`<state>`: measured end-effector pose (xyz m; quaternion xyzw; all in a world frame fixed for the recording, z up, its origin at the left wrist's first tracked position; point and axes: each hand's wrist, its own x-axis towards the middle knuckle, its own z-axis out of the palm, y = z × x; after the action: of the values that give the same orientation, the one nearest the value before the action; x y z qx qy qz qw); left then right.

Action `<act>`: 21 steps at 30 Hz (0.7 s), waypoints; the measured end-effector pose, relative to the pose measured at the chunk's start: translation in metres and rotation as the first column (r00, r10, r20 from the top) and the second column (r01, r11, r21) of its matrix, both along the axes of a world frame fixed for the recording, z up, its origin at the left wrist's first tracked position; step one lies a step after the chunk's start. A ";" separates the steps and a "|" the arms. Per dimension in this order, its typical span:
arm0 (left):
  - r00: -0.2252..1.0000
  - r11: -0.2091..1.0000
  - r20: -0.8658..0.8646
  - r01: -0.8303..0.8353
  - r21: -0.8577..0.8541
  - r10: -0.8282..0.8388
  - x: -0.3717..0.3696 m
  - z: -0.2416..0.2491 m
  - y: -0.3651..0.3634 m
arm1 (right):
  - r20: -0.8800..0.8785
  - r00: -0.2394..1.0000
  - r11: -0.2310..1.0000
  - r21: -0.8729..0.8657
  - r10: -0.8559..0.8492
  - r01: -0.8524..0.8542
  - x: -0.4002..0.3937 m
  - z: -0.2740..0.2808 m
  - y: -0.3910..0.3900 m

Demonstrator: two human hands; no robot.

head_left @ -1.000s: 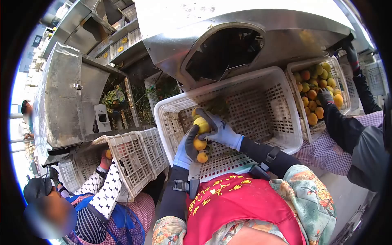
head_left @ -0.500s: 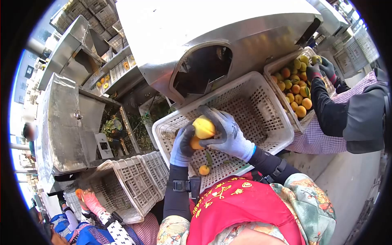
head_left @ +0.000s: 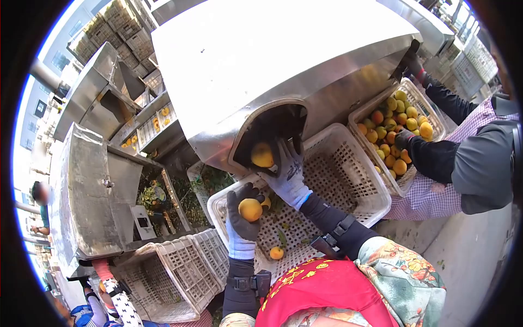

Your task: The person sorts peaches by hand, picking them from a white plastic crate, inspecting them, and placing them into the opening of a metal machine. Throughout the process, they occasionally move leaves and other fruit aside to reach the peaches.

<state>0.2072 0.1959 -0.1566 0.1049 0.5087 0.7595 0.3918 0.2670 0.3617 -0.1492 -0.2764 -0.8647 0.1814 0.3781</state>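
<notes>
A round yellow-orange fruit (head_left: 262, 155) is being fed by the gloved right hand (head_left: 287, 173) into the dark steel machine opening (head_left: 269, 136). Below that opening, a second fruit (head_left: 250, 209) is gripped in the left hand (head_left: 242, 218), above the white perforated plastic crate (head_left: 348, 180); it is judged next for feeding.

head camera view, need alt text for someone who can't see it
The person's gloved right hand puts a yellow fruit into the dark opening of a steel machine, while the gloved left hand holds an orange fruit over a nearly empty white crate. To the right, a co-worker's hand reaches into a full crate of fruit.
</notes>
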 end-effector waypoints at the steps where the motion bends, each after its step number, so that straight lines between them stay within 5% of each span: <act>1: 0.929 0.995 0.369 -0.058 0.081 0.024 0.000 -0.004 -0.001 | 0.034 0.999 1.000 -0.001 -0.028 0.028 -0.004 -0.008 0.002; 4: 0.808 0.941 0.575 -0.083 0.327 -0.129 0.000 -0.010 -0.004 | -0.061 0.998 1.000 -0.011 0.015 -0.016 -0.044 -0.018 0.026; 5: 0.779 0.911 0.601 -0.099 0.400 -0.179 0.002 -0.004 -0.001 | -0.114 0.993 0.994 0.110 0.018 -0.005 -0.054 -0.014 0.033; 8: 0.804 0.902 0.577 -0.134 0.410 -0.143 0.005 -0.012 0.005 | -0.062 0.998 0.991 0.126 -0.030 0.037 -0.036 0.014 0.026; 10: 0.817 0.906 0.565 -0.148 0.396 -0.113 0.002 -0.015 0.008 | -0.184 0.956 0.937 -0.228 0.227 -0.266 0.000 0.019 0.008; 12: 0.702 0.813 0.607 -0.069 0.579 -0.373 -0.004 -0.017 0.010 | -0.112 0.917 0.889 -0.228 0.382 -0.398 0.032 0.033 -0.020; 13: 0.704 0.810 0.605 -0.071 0.582 -0.373 -0.007 -0.016 0.012 | -0.038 0.851 0.822 -0.239 0.523 -0.516 0.042 0.037 -0.030; 17: 0.802 0.903 0.530 0.026 0.429 -0.275 0.000 -0.003 0.012 | 0.192 0.900 0.919 -0.029 0.392 -0.394 0.051 0.020 -0.044; 19: 0.875 0.954 0.467 -0.018 0.301 -0.131 0.006 0.011 0.010 | -0.079 0.911 0.880 -0.235 0.405 -0.412 0.050 0.022 -0.037; 20: 0.883 0.959 0.462 -0.061 0.279 -0.078 0.010 0.013 0.010 | -0.152 0.886 0.747 -0.486 0.438 -0.453 0.054 0.025 -0.036; 21: 0.885 0.958 0.458 -0.058 0.280 -0.080 0.011 0.012 0.008 | -0.156 0.885 0.748 -0.483 0.438 -0.455 0.055 0.025 -0.037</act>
<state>0.2186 0.2042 -0.1442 -0.0215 0.2842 0.8256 0.4870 0.3220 0.3242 -0.1239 -0.1481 -0.8206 0.4913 0.2518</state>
